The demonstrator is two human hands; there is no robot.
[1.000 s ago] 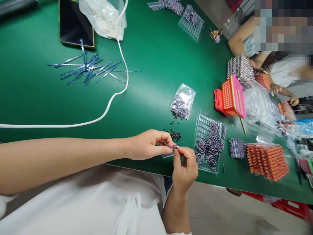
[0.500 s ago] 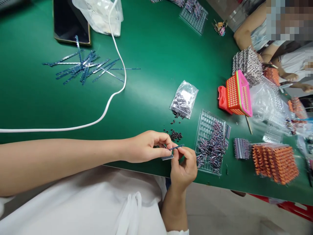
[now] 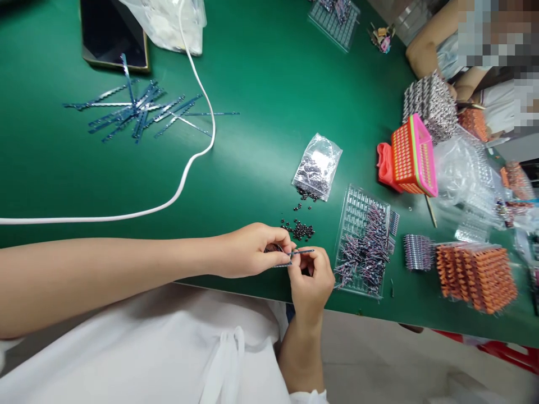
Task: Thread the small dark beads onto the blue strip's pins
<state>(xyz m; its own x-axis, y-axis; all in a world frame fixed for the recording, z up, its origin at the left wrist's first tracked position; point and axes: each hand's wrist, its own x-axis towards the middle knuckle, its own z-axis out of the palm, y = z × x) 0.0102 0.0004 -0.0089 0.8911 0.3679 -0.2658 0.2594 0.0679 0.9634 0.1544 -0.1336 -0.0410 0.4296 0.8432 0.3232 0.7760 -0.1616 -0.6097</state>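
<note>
My left hand comes in from the left, its thumb and fingers closed on a thin blue strip and some fine wire-like parts, mostly hidden by the fingers. Against it, my right hand is pinched at the same strip, whose end sticks out over the fingers. Small dark beads lie loose just beyond the hands. Right of them, a clear ridged plastic tray bears a heap of small wire-legged parts.
A clear bag of dark beads lies behind the loose ones. At left are a pile of blue strips, a phone and a white cable. Baskets and orange stacks stand right. Another person's arm shows far right.
Both hands have shifted slightly left and the right fingers have closed in nearer the left fingertips. The strip lies a little flatter. The whole view has moved slightly.
</note>
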